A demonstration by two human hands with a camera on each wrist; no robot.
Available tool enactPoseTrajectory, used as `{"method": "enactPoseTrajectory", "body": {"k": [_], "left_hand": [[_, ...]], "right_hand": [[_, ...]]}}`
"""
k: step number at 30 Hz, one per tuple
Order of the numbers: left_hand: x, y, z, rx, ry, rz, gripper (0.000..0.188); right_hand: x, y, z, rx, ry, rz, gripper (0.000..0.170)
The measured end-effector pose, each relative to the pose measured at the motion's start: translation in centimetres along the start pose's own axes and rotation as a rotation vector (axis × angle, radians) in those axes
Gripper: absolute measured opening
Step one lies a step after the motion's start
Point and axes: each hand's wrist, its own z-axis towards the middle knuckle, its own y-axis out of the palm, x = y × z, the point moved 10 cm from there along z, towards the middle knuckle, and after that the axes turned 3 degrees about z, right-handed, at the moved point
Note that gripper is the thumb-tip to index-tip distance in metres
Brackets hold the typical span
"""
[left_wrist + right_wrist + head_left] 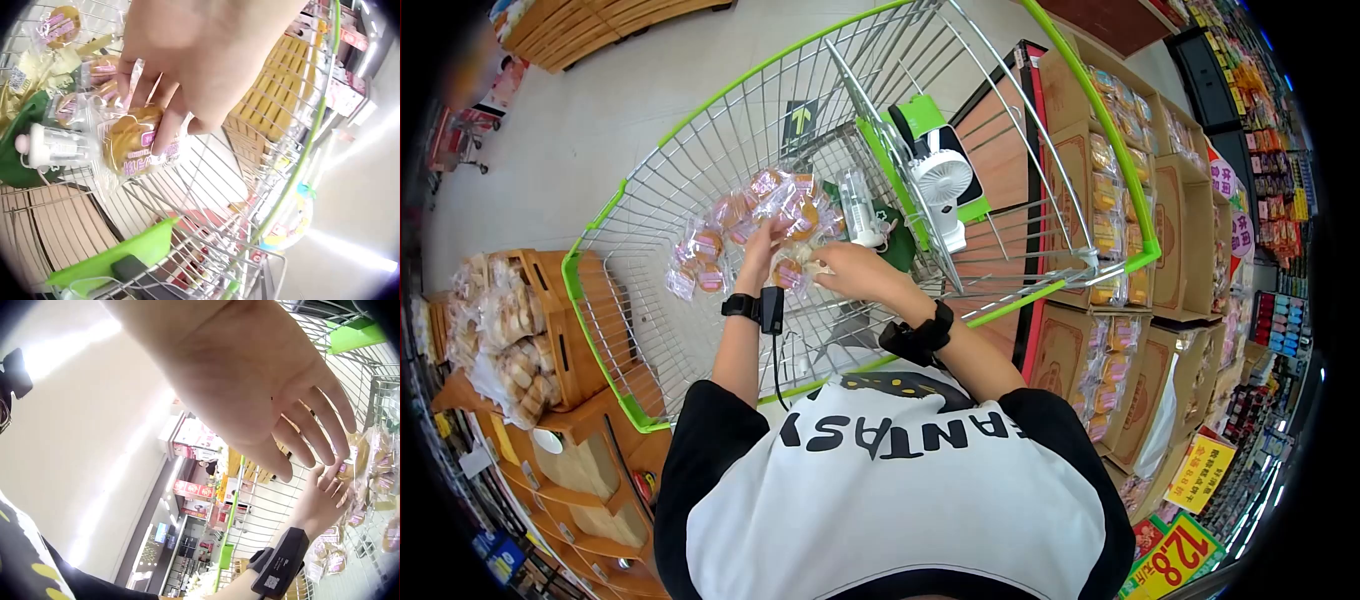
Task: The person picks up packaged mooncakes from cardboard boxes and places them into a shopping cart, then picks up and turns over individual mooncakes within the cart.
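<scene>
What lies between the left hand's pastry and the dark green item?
A clear, white-capped bottle lies between pastry and green item in the left wrist view.

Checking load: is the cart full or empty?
Partly filled: the cart holds wrapped cakes, with bare mesh beside them.

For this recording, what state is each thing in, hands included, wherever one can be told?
Left hand: holding a wrapped pastry
Right hand: fingers loosely extended, near the pastries
Other wrapped pastries: loosely piled in clear wrapping
Shopping cart: upright, partly filled
Clear bottle: white cap on
White fan: fixed at the cart's seat panel; running or not, cannot tell
Cardboard boxes: open, stocked
</scene>
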Motion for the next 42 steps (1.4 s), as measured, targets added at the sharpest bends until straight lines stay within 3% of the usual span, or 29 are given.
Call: {"method": "enactPoseTrajectory", "body": {"k": [1, 3, 7, 9, 13, 15, 19, 24, 27, 31, 36, 42], "left_hand": [[1.5, 0.0, -0.7, 0.003, 0.054, -0.024, 0.035], [3.6, -0.3, -1.7, -0.019, 0.121, -0.012, 0.036], [8.5, 0.0, -5.6, 0.0, 0.293, -0.133, 0.03], [10.6, 0.6, -7.9, -0.024, 0.417, -0.155, 0.033], [12.8, 3.5, -12.3, -0.091, 0.435, -0.068, 0.039], [13.5, 4.8, -14.1, -0.122, 0.467, -0.068, 0.038], [14.6, 8.5, -18.1, -0.174, 0.506, -0.03, 0.04], [15.5, 13.2, -22.1, -0.211, 0.526, 0.027, 0.042], [15.2, 17.1, -24.1, -0.293, 0.579, 0.174, 0.039], [14.3, 22.1, -26.3, -0.446, 0.637, 0.254, 0.034], [12.2, 27.5, -27.7, -0.504, 0.573, 0.282, 0.033], [8.7, 35.1, -30.2, -0.729, 0.546, 0.35, 0.03]], "right_hand": [[0.0, 0.0, -0.4, 0.014, -0.007, -0.001, 0.037], [-1.5, -1.8, -1.9, 0.235, -0.173, 0.076, 0.039], [-3.1, -2.6, -4.7, 0.221, -0.176, 0.088, 0.049], [-3.1, -2.2, -6.1, 0.105, -0.046, 0.123, 0.059], [-4.0, -2.9, -9.5, 0.174, -0.046, 0.139, 0.061], [-4.7, -4.5, -11.6, 0.383, -0.17, 0.166, 0.057], [-5.0, -5.3, -14.5, 0.403, -0.218, 0.341, 0.052], [-3.2, -6.2, -18.2, 0.468, -0.135, 0.523, 0.036], [-1.1, -5.9, -19.9, 0.477, -0.085, 0.621, 0.034], [0.8, -7.2, -24.2, 0.709, -0.223, 0.644, 0.04], [4.4, -6.7, -29.0, 0.773, -0.187, 0.779, 0.038], [8.6, -7.1, -36.6, 0.979, -0.147, 0.824, 0.037]]}}
